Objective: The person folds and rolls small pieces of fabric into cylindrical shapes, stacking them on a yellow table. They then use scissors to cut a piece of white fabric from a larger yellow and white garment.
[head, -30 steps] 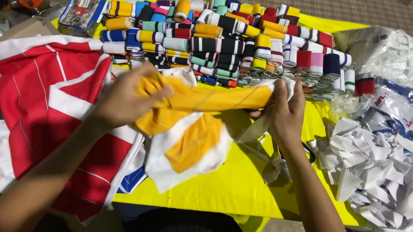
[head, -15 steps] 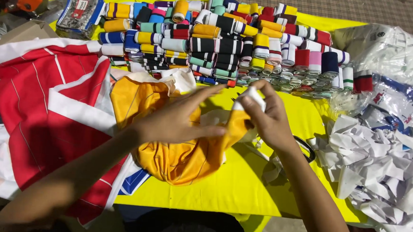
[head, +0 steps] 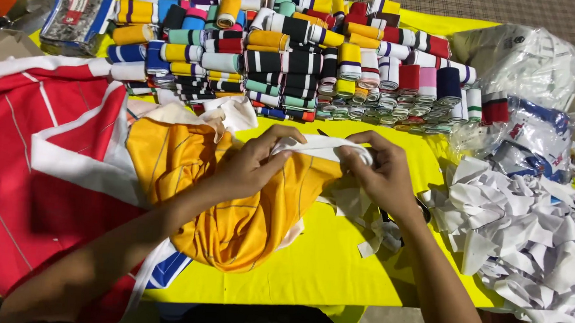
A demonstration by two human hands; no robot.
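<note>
Near the centre of the frame, the left hand [head: 251, 163] and right hand [head: 382, 173] each pinch an end of a white ribbed collar strip [head: 321, 147], holding it stretched along the top edge of a crumpled orange-yellow garment [head: 233, 204] with thin pale stripes. The garment lies on a bright yellow table cover [head: 334, 262], overlapping a red and white garment [head: 38, 168] at the left. Rows of rolled striped knit trims [head: 293, 57] fill the upper frame and a heap of white fabric scraps [head: 526, 239] crowds the right, leaving bare cover only at lower centre.
</note>
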